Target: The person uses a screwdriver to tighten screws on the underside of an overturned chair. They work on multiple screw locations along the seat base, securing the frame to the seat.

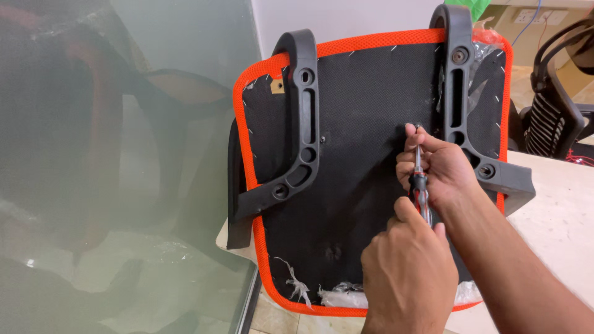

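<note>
Left hand (408,272) & right hand (436,170) grip screwdriver (421,185) on seat underside (359,154).

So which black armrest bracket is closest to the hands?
The black bracket on the picture's right; both hands work the screwdriver beside it. The other bracket stands farther left.

one upturned chair seat (365,154), two black armrest brackets (303,124), one screwdriver (420,184), two hands (408,272), one table (557,216)

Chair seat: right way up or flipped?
Flipped. The seat shows its black stapled underside, with both black armrest brackets bolted on it; right hand steadies a screwdriver against it.
</note>
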